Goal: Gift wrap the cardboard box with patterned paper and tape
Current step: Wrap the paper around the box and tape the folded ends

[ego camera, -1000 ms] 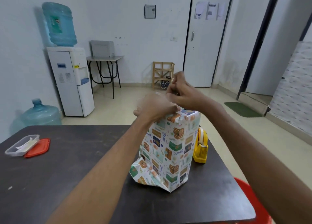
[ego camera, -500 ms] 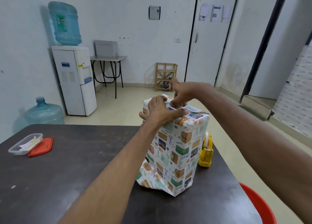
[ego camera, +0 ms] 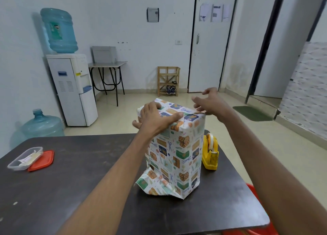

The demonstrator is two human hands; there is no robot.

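Paper-wrapped box (ego camera: 177, 146) stood upright toward the tabletop's (ego camera: 79, 181) far-right corner, just beside a yellow tape dispenser (ego camera: 210, 155), left hand (ego camera: 155, 118) pressing its top, right hand (ego camera: 210, 103) loose-fingered at the top's right edge.

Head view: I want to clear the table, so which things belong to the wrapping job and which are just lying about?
Job: paper-wrapped box, tape dispenser, left hand pressing the box top, right hand open near its top edge.
Lying about: clear container, red lid, water bottle on the floor.
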